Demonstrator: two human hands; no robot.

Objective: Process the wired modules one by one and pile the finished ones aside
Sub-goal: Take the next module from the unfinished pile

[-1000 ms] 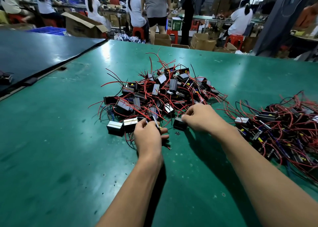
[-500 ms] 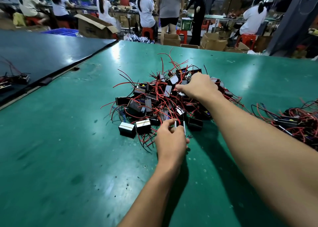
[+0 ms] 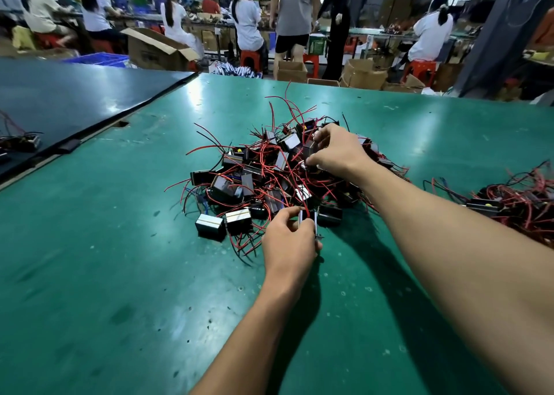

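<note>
Hands at the module pile [image 3: 257, 181]
Right hand [image 3: 337, 154] curls round a module [image 3: 307, 152]; left hand [image 3: 289, 241] pinches a metal tool [image 3: 315, 225], pile just beyond its fingertips; cardboard box [image 3: 156, 51] contents unseen.

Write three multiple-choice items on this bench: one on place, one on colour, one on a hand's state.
1. Where is the right hand? A on the cardboard box; B in the middle heap of black wired modules; C at the table edge.
2. Most thin wires in that heap are: A white; B green; C red.
3. The left hand: A grips a small silver-pronged piece; B lies flat; C hangs off the table.
Key: B, its fingers pinch a black module there; C, red strands dominate; A, fingers curl round it.
</note>
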